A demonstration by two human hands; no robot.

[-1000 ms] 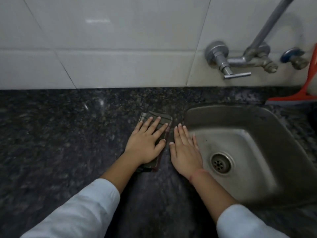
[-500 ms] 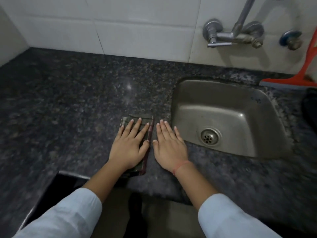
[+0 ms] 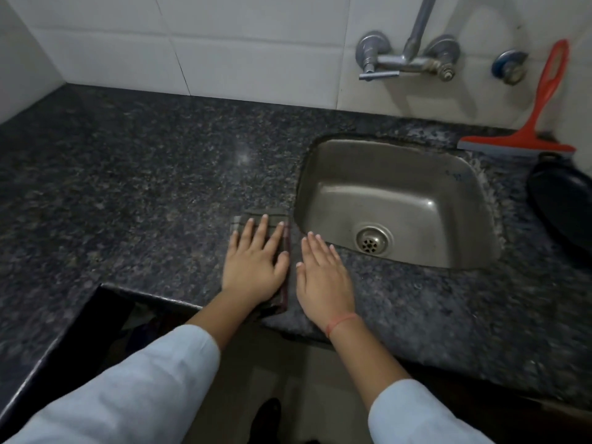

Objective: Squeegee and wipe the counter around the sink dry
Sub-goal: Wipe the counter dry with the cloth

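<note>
A folded dark cloth (image 3: pixel 285 251) lies flat on the dark granite counter (image 3: pixel 144 193), just left of the steel sink (image 3: pixel 397 200). My left hand (image 3: pixel 256 264) presses flat on the cloth with fingers spread. My right hand (image 3: pixel 323 277) rests flat on the bare counter beside it, at the sink's front left corner, holding nothing. A red squeegee (image 3: pixel 541 123) leans against the tiled wall behind the sink at the far right, away from both hands.
A wall tap (image 3: pixel 407 59) hangs above the sink. A dark pan (image 3: pixel 563 203) sits on the counter right of the sink. The counter's front edge (image 3: pixel 144 293) runs just below my wrists, with the floor and a shoe visible beneath.
Both hands and the cloth have slid toward me along the sink's left side to its front corner. The view has pulled back, showing the counter edge and floor.
</note>
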